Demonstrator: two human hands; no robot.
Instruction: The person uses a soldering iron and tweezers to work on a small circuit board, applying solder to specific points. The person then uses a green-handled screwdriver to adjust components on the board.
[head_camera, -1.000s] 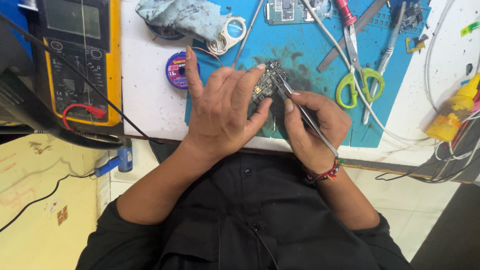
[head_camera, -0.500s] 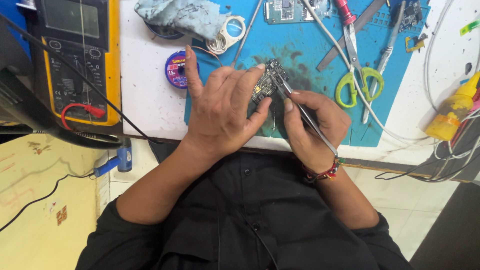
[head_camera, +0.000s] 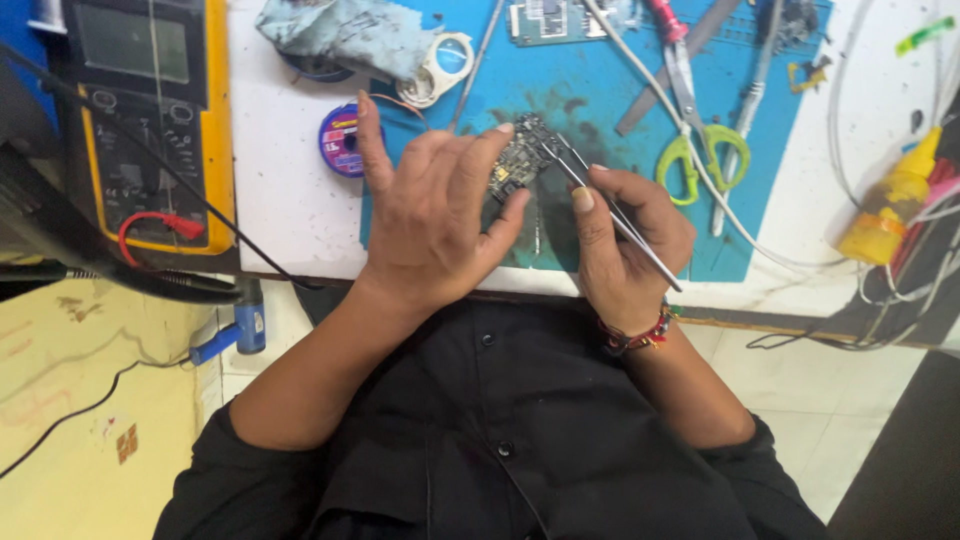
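My left hand (head_camera: 435, 215) grips a small dark circuit board (head_camera: 518, 160), thumb and fingertips pinching its edges, tilted up just above the blue work mat (head_camera: 600, 90) near the desk's front edge. My right hand (head_camera: 625, 245) is closed around a pair of thin metal tweezers (head_camera: 610, 215), whose tips touch the board's upper right corner. Further back on the mat lie green-handled scissors (head_camera: 700, 150), a red-handled tool (head_camera: 668, 25) and a second circuit board (head_camera: 545, 18) at the far edge. A purple solder-wick spool (head_camera: 340, 140) sits just left of the mat, a crumpled cloth (head_camera: 345, 35) behind it. A yellow multimeter (head_camera: 150, 120) occupies the desk's left side; a yellow squeeze bottle (head_camera: 885, 215) stands toward the right edge.
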